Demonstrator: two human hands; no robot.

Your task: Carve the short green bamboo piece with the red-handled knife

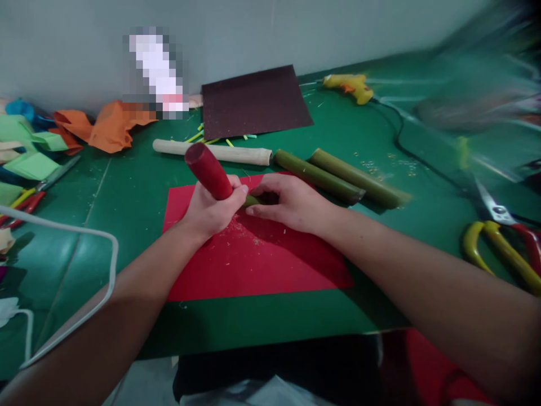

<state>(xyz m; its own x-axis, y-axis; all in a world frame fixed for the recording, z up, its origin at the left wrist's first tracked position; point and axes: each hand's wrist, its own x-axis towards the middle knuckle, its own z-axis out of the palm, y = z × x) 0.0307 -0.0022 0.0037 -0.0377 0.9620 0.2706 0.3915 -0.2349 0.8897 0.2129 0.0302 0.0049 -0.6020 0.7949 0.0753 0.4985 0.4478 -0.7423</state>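
My left hand (213,210) is closed round a tool with a thick red handle (208,170). The handle tilts up and to the left, and its working end is hidden by my fingers. Facing it, my right hand (293,202) has its fingers and thumb curled round a short green bamboo piece (252,200). Only a small part of that bamboo shows between my hands. Both hands are over a red sheet (253,265) strewn with small shavings.
Behind my hands lie a pale bamboo stick (236,154) and two green bamboo tubes (321,177) (359,177). Farther back are a dark sheet (253,104) and a yellow glue gun (350,87). Scissors (490,237) lie right; a white cable (76,228) crosses left, near orange paper (114,127).
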